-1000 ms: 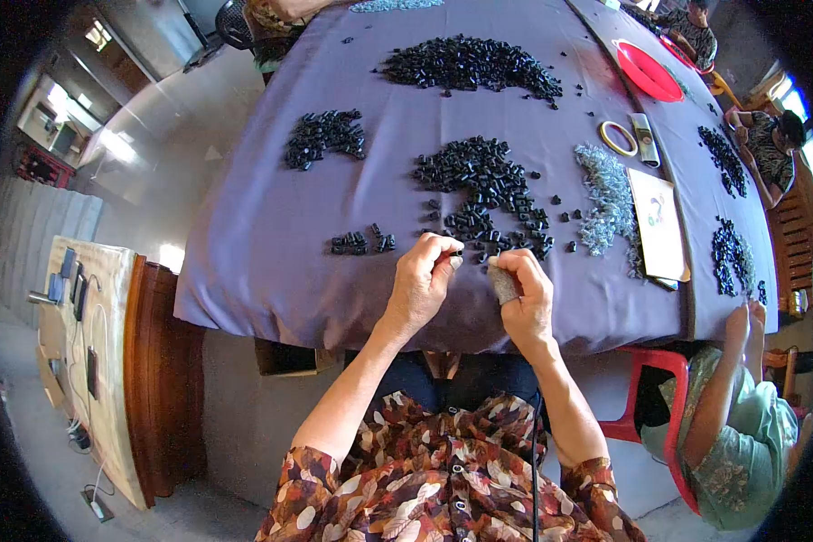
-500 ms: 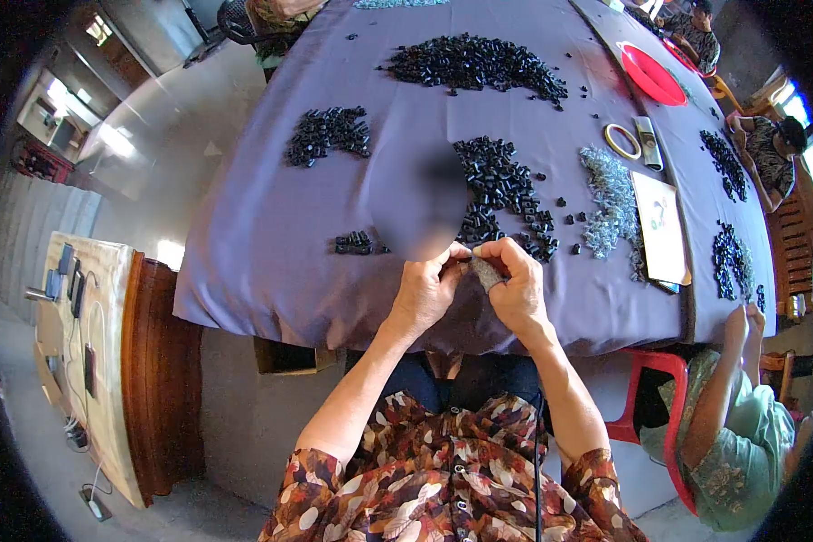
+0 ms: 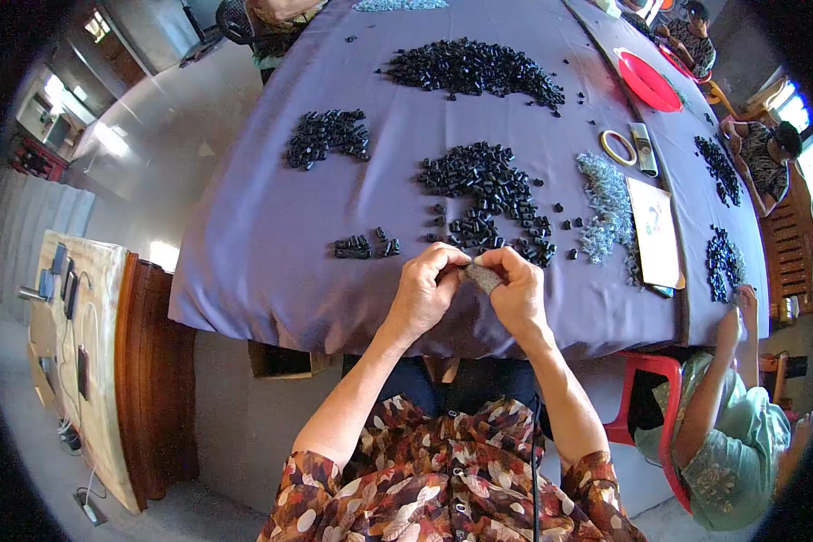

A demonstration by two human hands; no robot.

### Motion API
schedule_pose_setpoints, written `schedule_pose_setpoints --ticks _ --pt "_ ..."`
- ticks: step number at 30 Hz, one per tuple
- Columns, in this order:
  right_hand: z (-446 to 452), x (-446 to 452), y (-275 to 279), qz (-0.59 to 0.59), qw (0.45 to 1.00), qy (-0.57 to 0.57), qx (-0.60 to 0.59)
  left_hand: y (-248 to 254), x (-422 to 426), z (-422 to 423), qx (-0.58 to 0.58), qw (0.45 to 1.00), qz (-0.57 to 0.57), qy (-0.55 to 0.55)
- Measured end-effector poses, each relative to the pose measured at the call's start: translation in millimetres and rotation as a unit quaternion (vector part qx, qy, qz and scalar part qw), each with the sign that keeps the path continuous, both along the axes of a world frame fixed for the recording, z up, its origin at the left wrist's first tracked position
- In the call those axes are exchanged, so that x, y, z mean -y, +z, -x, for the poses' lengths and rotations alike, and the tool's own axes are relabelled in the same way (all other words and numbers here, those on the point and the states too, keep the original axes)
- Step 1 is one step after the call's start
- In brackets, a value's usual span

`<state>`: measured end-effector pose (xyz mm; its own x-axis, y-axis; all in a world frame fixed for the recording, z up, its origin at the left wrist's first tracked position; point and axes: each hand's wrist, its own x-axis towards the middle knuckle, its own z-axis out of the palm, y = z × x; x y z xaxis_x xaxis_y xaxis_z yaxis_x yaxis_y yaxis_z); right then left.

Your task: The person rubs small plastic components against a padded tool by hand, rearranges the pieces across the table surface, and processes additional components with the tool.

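My left hand [image 3: 425,287] and my right hand [image 3: 517,294] meet at the near edge of the purple-covered table, fingertips pinched together. A tiny dark piece seems to sit between the fingertips, too small to name. A grey, cloth-like piece [image 3: 485,278] shows at my right hand's fingers, under the thumb; whether it is held or wrapped round a finger I cannot tell. Just beyond my hands spreads a pile of small black cylindrical parts [image 3: 483,185]. Left of my left hand lies a small group of the same black parts [image 3: 363,246].
More black parts lie in a far pile [image 3: 470,70] and a left pile [image 3: 328,138]. To the right are small clear pieces [image 3: 605,208], a tape roll [image 3: 618,147], a paper sheet [image 3: 656,230] and a red basin [image 3: 650,81]. A co-worker in green [image 3: 732,434] sits at right.
My hands stay pinched together, with the right hand turned slightly and more of the grey piece showing. The blurred patch over the black pile is gone. The view has shifted slightly.
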<state>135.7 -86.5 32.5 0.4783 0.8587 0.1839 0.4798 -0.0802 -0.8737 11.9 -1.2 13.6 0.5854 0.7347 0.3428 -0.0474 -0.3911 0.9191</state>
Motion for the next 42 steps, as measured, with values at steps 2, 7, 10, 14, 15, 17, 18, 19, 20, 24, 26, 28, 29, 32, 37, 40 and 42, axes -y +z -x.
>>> schedule_pose_setpoints --ticks 2,7,10,14,15,17,18,19,20,24,26,28,29,32,37,40,42 --pt "4 1 -5 -0.032 0.999 -0.005 0.026 -3 -1 -1 0.014 1.0 0.005 0.003" --pt "20 6 0 -0.106 0.985 0.034 0.129 -8 -3 1 0.023 0.999 0.022 0.016" --pt "19 8 0 -0.109 0.978 0.049 0.173 -10 -2 0 0.027 0.999 0.041 0.015" --pt "5 5 4 -0.099 0.978 0.065 0.172 -7 -1 -1 0.019 0.999 0.035 0.026" --pt "-1 4 4 -0.098 0.978 0.056 0.176 -7 0 0 0.017 0.998 0.058 0.027" --pt "-10 3 11 -0.075 0.983 0.023 0.164 -7 1 0 0.014 0.994 0.103 0.029" --pt "-16 1 9 -0.072 0.979 0.012 0.191 -7 0 1 0.012 0.995 0.097 0.029" --pt "-23 -1 7 -0.068 0.974 -0.001 0.217 -7 0 1 0.011 0.995 0.091 0.028" --pt "-31 -4 7 -0.047 0.967 0.008 0.251 -7 1 1 0.01 0.996 0.086 0.025" --pt "-34 -25 9 -0.054 0.951 0.039 0.304 -6 1 -1 0.0 0.997 0.073 0.018" --pt "-40 -37 2 -0.06 0.933 0.027 0.353 -7 1 -1 -0.006 0.998 0.067 0.02" --pt "-46 -46 -1 -0.053 0.924 0.034 0.378 -6 1 -1 -0.003 0.998 0.063 0.017" --pt "-48 -45 -2 -0.048 0.929 0.04 0.365 -6 1 -1 -0.001 0.998 0.062 0.017" --pt "-57 -38 -5 -0.025 0.943 0.05 0.33 -3 2 -1 0.003 0.997 0.082 0.013" --pt "-70 -13 -8 -0.032 0.941 0.041 0.335 -4 1 -1 -0.003 0.998 0.061 0.019" --pt "-74 -4 -9 -0.027 0.946 0.036 0.321 -6 1 -1 -0.003 0.997 0.072 0.014" --pt "-74 -1 -9 -0.036 0.945 0.036 0.323 -6 1 -1 -0.003 0.997 0.079 0.013"
